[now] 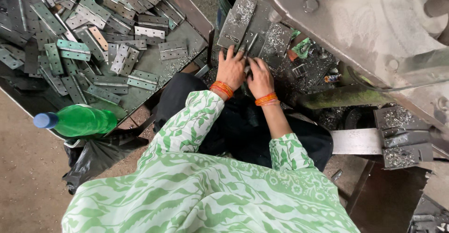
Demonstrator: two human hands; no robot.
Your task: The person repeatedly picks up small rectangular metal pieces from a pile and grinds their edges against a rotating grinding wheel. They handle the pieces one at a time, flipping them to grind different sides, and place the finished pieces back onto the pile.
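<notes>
Both hands sit side by side at the near edge of a small metal work plate [255, 27], seen from the head camera looking straight down. Left hand [231, 69] lies palm down with its fingers spread and reaching forward onto the plate; right hand [260, 77] rests just beside it, touching or nearly so, fingers curled down over something small between the two hands. Whether either hand actually grips a piece I cannot tell, since the fingertips hide it. A narrow grey hinge strip [250, 43] lies on the plate directly ahead of the fingers, its long axis running away from the person and slightly to the right; the left hand's fingertips are the nearer to its lower end. Metal shavings [276, 36] cover the plate to the right of the strip. Far off to the left, well apart from both hands, a tray [149, 64] holds a heap of flat hinges [75, 50], with a green bottle [79, 120] lying across its near corner. Orange bangles [266, 99] ring both wrists.
</notes>
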